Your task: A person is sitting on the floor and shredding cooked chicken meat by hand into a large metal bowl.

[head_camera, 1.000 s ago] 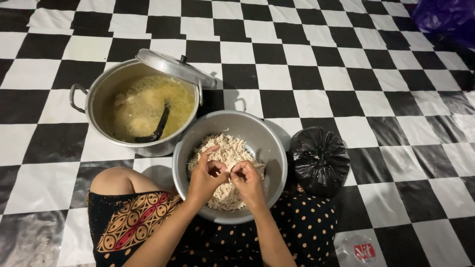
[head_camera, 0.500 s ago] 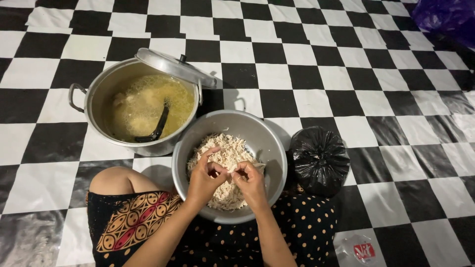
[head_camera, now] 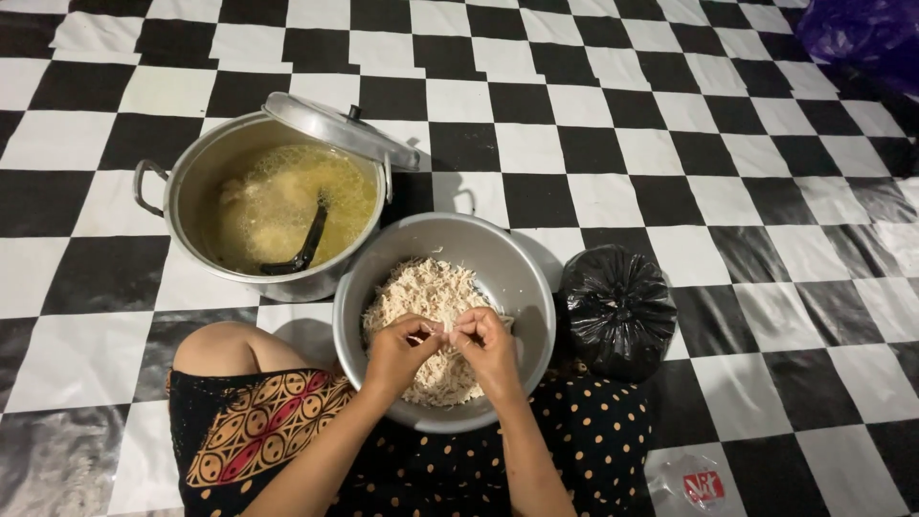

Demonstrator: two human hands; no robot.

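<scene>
A metal bowl (head_camera: 517, 268) rests on my lap, holding a heap of pale shredded meat (head_camera: 421, 292). Above the near half of the bowl, my left hand (head_camera: 397, 352) and my right hand (head_camera: 488, 347) meet fingertip to fingertip. Between them they pinch a small strip of the meat (head_camera: 446, 328), each hand gripping one end. Both forearms come up from the bottom edge of the view.
A large metal pot (head_camera: 191, 182) of yellow broth with a black ladle (head_camera: 302, 251) stands at the left, its lid (head_camera: 340, 129) propped on the rim. A tied black plastic bag (head_camera: 617, 311) sits right of the bowl. A clear wrapper (head_camera: 694, 483) lies on the checkered floor.
The fingers shift slightly as they work on the small strip of meat. Both hands stay over the same spot of the bowl.
</scene>
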